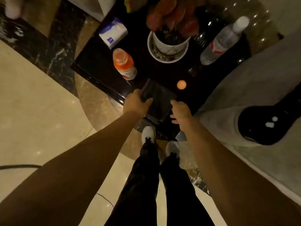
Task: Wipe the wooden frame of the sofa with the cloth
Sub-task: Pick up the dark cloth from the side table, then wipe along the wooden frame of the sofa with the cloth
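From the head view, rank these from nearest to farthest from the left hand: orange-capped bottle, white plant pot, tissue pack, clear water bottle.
From the left hand:
1. Orange-capped bottle, just beyond the hand, table's left side.
2. White plant pot, mid-table, beyond and right.
3. Tissue pack, far left corner.
4. Clear water bottle, far right.

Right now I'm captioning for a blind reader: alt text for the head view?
Both hands reach down to a dark cloth on a black table; the left hand grips its edge, the right hand hovers open beside it. Two bottles, a potted plant and tissues stand beyond.
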Demonstrator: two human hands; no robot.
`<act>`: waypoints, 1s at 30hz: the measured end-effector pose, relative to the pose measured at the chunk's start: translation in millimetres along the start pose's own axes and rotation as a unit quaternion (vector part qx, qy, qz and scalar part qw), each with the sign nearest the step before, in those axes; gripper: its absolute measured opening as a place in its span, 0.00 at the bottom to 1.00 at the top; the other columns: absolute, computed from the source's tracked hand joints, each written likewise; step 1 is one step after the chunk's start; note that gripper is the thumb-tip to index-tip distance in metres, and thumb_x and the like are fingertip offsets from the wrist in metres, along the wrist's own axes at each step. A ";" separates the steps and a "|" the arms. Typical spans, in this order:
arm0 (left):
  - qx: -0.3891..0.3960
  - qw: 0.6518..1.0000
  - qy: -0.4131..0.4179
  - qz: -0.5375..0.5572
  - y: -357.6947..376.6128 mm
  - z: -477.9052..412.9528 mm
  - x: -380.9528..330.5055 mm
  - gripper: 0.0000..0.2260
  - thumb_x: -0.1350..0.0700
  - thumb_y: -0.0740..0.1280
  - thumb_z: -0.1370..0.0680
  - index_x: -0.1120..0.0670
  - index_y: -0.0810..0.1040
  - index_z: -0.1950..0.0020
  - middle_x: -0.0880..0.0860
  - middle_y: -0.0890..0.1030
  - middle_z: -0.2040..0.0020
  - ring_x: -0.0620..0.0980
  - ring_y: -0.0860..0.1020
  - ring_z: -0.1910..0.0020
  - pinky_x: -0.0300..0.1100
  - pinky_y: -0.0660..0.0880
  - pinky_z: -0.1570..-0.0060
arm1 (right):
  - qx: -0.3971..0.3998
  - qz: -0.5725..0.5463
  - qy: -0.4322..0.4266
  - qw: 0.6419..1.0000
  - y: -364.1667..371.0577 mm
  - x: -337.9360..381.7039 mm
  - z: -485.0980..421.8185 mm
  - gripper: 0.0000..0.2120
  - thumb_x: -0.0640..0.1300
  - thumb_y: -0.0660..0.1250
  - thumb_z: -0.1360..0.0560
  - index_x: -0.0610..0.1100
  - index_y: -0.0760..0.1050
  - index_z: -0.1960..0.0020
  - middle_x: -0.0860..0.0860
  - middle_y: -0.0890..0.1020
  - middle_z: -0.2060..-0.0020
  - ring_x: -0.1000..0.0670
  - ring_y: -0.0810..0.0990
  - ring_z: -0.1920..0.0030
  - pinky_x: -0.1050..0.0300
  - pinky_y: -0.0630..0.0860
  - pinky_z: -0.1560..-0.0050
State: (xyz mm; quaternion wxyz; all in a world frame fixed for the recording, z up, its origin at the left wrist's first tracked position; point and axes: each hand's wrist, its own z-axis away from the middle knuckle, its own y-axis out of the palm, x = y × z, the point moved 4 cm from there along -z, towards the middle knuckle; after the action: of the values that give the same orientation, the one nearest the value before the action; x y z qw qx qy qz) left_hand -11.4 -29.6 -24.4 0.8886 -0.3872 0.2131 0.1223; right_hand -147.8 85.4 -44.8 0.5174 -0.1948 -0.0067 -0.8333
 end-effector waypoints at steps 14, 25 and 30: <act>0.013 0.995 -0.024 0.094 42.7 -80.0 23.8 0.16 0.41 0.61 0.23 0.52 0.78 0.53 0.54 0.83 0.53 0.54 0.80 0.52 0.43 0.74 0.52 | -0.050 -0.190 -0.115 0.974 27.7 1.3 -59.0 0.05 0.51 0.66 0.24 0.53 0.80 0.51 0.50 0.84 0.49 0.48 0.83 0.47 0.44 0.79 0.42; -0.015 0.944 0.242 0.225 54.7 63.1 -107.6 0.10 0.43 0.55 0.19 0.44 0.72 0.52 0.45 0.79 0.61 0.42 0.79 0.65 0.33 0.72 0.70 | -0.387 0.062 -0.413 0.822 -107.0 -2.1 138.2 0.04 0.47 0.56 0.20 0.49 0.65 0.53 0.55 0.73 0.68 0.60 0.76 0.66 0.72 0.68 0.71; -0.008 0.922 0.357 0.147 80.7 141.2 -192.6 0.20 0.39 0.51 0.21 0.52 0.72 0.51 0.50 0.77 0.68 0.47 0.76 0.71 0.49 0.74 0.72 | -0.458 0.002 -0.370 0.809 -204.1 -49.5 190.4 0.07 0.49 0.55 0.19 0.46 0.66 0.51 0.59 0.72 0.65 0.66 0.75 0.65 0.72 0.69 0.71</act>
State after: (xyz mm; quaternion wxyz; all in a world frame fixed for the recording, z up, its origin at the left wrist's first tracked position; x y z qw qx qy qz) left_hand -171.5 118.9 101.5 0.7227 -0.3762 0.5698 0.1072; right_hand -244.6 263.3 153.6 0.3280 -0.7024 0.1849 -0.6040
